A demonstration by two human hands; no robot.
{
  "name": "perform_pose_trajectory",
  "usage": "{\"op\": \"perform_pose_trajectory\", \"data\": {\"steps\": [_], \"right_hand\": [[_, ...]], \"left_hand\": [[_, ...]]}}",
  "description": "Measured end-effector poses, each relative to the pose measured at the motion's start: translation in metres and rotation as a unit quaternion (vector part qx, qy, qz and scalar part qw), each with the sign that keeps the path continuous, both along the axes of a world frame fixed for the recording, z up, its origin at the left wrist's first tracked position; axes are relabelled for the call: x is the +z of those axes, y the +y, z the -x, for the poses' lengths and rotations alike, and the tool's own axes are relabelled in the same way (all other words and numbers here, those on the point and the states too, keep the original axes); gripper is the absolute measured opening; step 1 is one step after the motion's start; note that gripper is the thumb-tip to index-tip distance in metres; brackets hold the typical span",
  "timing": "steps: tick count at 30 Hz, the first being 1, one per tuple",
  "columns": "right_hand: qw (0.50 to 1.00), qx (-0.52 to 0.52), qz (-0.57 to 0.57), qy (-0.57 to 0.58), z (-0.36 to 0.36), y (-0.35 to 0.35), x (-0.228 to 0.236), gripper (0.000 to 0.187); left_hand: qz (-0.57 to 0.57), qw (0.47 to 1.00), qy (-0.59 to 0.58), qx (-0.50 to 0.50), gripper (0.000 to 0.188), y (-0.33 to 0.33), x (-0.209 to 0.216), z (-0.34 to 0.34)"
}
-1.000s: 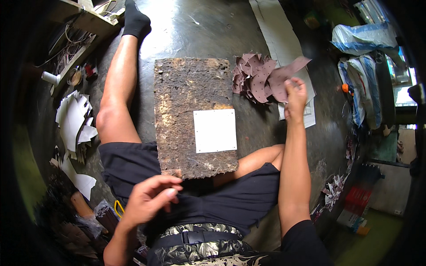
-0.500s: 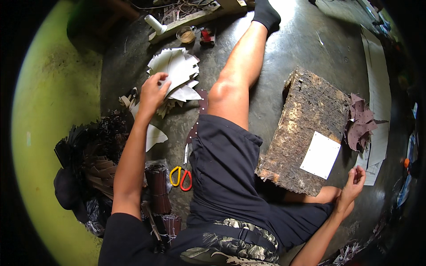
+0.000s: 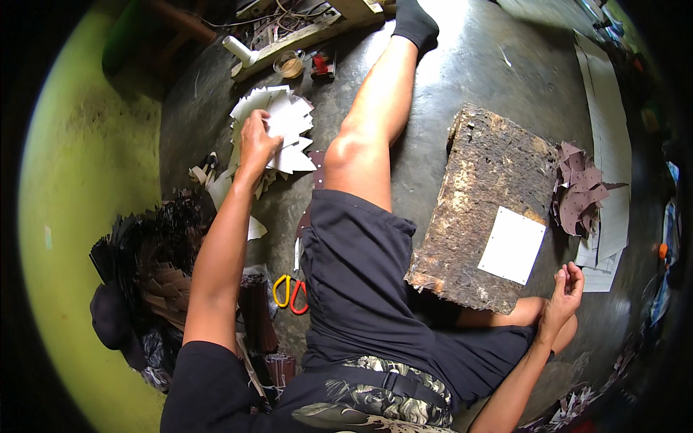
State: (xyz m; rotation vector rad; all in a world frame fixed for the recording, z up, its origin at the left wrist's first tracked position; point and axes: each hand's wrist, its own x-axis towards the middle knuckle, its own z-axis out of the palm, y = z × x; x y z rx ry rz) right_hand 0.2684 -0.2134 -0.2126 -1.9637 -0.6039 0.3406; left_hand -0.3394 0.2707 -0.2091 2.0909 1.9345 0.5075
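Note:
My left hand (image 3: pixel 258 142) rests on a fanned pile of white pointed cut pieces (image 3: pixel 292 124) at the upper left. Its thumb and fingers are spread on the top sheet, with nothing visibly gripped. Over my bent right knee hovers my right hand (image 3: pixel 562 299), its fingers loosely curled with a gap to the thumb and nothing visible in them. Between my legs lies a thick, worn, rough brown board (image 3: pixel 480 180), tilted. A white square sheet (image 3: pixel 512 246) with small dots at its corners sits on its lower right part.
Dark brown dotted cut pieces (image 3: pixel 580 189) lie right of the board, beside long pale sheets (image 3: pixel 606 108). Scissors with yellow and red handles (image 3: pixel 290 294) are by my left thigh. Dark bundled strips (image 3: pixel 148 238) pile along the green wall (image 3: pixel 79 180). A small clear cup (image 3: pixel 290 66) stands beyond.
My left hand has shifted rightward onto the white pile, its thumb swinging out over the top sheet. The whole view has drifted slightly; my right hand keeps its place by the knee.

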Motion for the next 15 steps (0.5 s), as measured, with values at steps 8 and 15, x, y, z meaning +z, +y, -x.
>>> {"op": "perform_pose_trajectory", "data": {"steps": [8, 15], "right_hand": [[1.0, 0.005, -0.015, 0.011, 0.009, 0.01, 0.006, 0.029], [0.977, 0.067, -0.111, 0.171, 0.066, 0.048, 0.091, 0.022]], "left_hand": [[0.098, 0.986, -0.13, 0.03, 0.038, 0.006, 0.008, 0.008], [0.32, 0.867, -0.309, -0.223, 0.03, -0.097, 0.183, -0.093]]}}
